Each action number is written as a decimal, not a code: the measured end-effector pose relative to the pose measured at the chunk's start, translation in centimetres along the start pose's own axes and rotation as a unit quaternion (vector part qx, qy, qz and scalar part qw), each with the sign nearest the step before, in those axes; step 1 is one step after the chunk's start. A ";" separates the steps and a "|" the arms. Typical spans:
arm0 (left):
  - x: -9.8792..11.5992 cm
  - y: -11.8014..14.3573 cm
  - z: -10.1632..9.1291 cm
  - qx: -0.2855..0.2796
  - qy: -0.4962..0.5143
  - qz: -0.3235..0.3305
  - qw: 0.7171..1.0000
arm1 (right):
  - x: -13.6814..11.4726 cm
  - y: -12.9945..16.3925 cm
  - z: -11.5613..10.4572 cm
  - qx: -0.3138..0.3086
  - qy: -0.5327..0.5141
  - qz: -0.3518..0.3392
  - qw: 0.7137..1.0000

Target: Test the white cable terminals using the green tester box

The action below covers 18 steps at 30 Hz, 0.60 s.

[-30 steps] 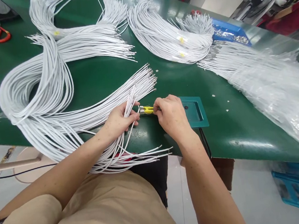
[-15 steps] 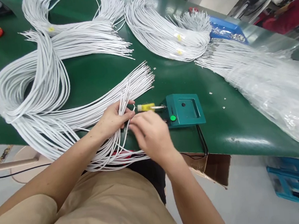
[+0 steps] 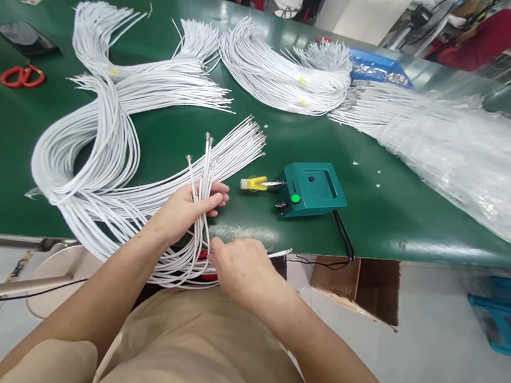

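Observation:
My left hand (image 3: 197, 207) is closed round several white cables (image 3: 206, 166), whose metal-tipped ends stick up past the thumb. Below it, at the table's front edge, my right hand (image 3: 239, 267) is closed on a white cable, its fingertips partly hidden behind the hand. More white cables (image 3: 176, 268) hang in loops between my hands and my lap. Beyond my left hand a bundle of white cables (image 3: 236, 147) lies with its ends pointing right. To the right of my hands stands a green device (image 3: 313, 188) with a yellow-handled piece (image 3: 254, 183) at its left side.
Further cable bundles (image 3: 161, 91) lie across the green table (image 3: 175, 136). Orange-handled scissors (image 3: 23, 76) and a black phone (image 3: 26, 39) are at the far left. A blue tray (image 3: 377, 67) and plastic-wrapped cables (image 3: 458, 150) lie right. Below stands a cardboard box (image 3: 377, 291).
My right hand has moved down from beside my left hand to the table edge. The cables in my left hand now stand more upright. The view has shifted, bringing more of the table's left into sight.

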<state>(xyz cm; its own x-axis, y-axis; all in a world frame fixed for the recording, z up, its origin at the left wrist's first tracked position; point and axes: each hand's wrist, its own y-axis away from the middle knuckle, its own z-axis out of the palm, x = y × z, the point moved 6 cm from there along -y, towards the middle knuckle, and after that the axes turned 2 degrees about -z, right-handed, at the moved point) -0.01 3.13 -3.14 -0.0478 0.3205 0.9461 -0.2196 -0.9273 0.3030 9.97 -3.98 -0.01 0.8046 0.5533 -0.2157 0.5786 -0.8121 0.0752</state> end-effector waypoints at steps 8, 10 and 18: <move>0.0 2.9 1.9 -0.072 -0.098 0.034 0.992 | 6.3 -1.3 -3.8 0.235 -0.435 0.177 0.851; 0.1 3.5 2.2 -0.067 -0.093 0.027 0.993 | 6.6 -1.9 -3.2 0.237 -0.513 0.169 0.808; 1.0 4.3 0.3 0.084 -0.075 0.071 0.991 | 5.7 -1.3 -1.6 0.226 -0.558 0.177 0.779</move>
<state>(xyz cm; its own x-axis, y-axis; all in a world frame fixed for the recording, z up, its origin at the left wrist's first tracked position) -0.71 -0.56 -0.90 0.0812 0.1628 0.9833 -0.0554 -0.9843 0.1676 14.00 0.47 0.20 0.1403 -0.0206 -0.9899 0.0392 -0.9989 0.0263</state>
